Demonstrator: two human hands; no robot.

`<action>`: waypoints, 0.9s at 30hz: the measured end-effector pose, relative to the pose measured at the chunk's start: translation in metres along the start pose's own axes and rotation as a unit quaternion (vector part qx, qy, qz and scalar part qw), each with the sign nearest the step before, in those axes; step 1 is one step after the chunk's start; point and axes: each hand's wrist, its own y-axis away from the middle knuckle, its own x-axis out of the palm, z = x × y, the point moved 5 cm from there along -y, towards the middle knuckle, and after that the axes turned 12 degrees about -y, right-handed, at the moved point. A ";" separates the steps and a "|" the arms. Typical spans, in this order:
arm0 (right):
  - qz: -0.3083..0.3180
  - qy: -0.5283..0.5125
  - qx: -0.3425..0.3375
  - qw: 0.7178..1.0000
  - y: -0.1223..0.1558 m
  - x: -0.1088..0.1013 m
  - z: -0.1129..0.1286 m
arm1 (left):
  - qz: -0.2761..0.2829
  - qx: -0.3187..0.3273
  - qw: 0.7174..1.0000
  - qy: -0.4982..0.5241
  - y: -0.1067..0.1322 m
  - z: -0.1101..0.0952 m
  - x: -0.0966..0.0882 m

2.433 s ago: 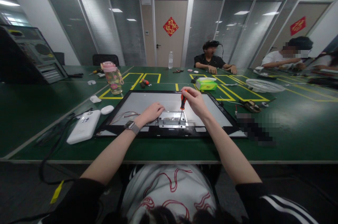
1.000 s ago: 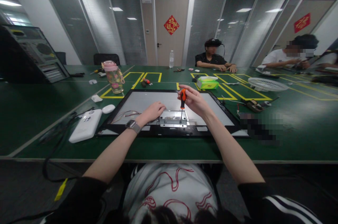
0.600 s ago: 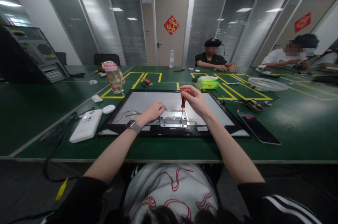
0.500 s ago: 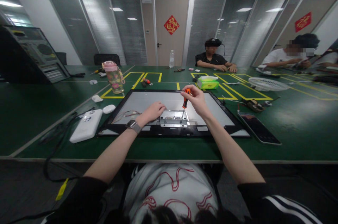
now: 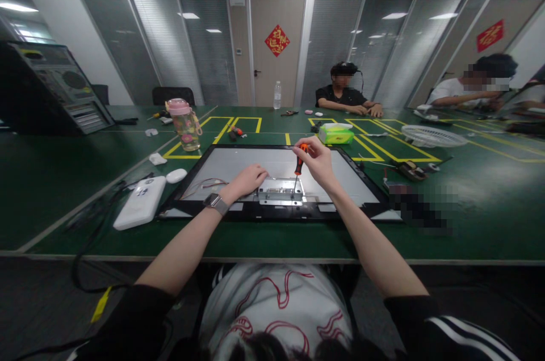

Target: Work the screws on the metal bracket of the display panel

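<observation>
Holds in the right hand (image 5: pixel 318 162) a slim orange-and-black screwdriver (image 5: pixel 301 161), pinched near the top of its moulded handle, and points the thin metal shaft down, tilted slightly, at the right end of a silvery oblong sheet-metal bracket (image 5: pixel 279 196). Lays the left hand (image 5: pixel 246 180) palm down, with fingers loosely curled, at the bracket's far left corner. Cannot tell there between gripping and merely resting, nor make out the exact seat of the screwdriver's tip.

Has the bracket below the right hand and just right of the left, with its long axis running left to right, parallel to the near edge of the smooth green tabletop (image 5: pixel 264 242). Comes closer to it with the left hand, and reaches it from the right only through the screwdriver.

Shows beneath it a broad, flat, black-framed rectangular panel with a pale satin sheet (image 5: pixel 264 156), near that same edge. Shows farther left a glossy white round-cornered slab (image 5: pixel 140 205) and, toward the far edge, a clear plastic cup with a pink lid (image 5: pixel 185 125); on the right, a round white slatted grille (image 5: pixel 433 136).
</observation>
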 end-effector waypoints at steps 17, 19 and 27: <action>-0.019 -0.062 0.034 0.997 0.000 0.000 -0.005 | 0.000 0.003 1.000 0.004 0.000 0.001 0.001; -0.009 -0.100 0.057 0.993 0.000 0.000 -0.009 | 0.002 0.003 1.000 0.002 0.000 0.001 0.001; 0.054 -0.243 0.158 0.956 0.000 0.012 -0.009 | 0.009 0.004 1.000 -0.007 -0.001 0.000 0.000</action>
